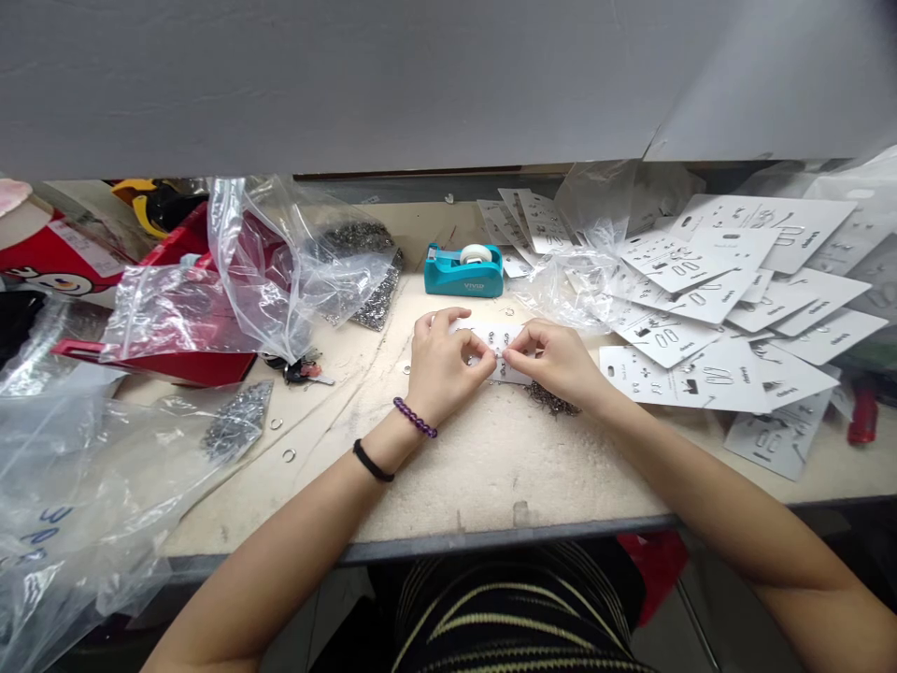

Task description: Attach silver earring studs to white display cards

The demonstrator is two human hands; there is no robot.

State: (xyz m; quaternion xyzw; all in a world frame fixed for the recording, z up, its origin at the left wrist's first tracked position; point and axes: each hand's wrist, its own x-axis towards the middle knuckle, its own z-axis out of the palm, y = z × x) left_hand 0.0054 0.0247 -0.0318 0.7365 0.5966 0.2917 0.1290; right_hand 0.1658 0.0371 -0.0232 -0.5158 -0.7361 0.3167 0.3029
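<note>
A small white card (pixel 502 333) with rows of tiny metal earrings lies on the worktable between my hands. My left hand (pixel 447 363) is over the card's left side, thumb and forefinger pinched together and the other fingers raised. From the right, my right hand (pixel 561 363) meets it with a pinch of its own. The fingertips almost touch above the card. Whatever is between them is too small to make out. A little heap of dark metal pieces (pixel 552 400) sits under my right wrist.
Behind the hands stands a teal tape dispenser (pixel 463 273). Printed jewellery cards (pixel 701 322) pile up at the right. Leftward are clear plastic bags (pixel 105 486), a red tray (pixel 210 370), keys (pixel 303 370) and a bag of metal bits (pixel 375 299). A grey panel (pixel 448 84) overhangs the back.
</note>
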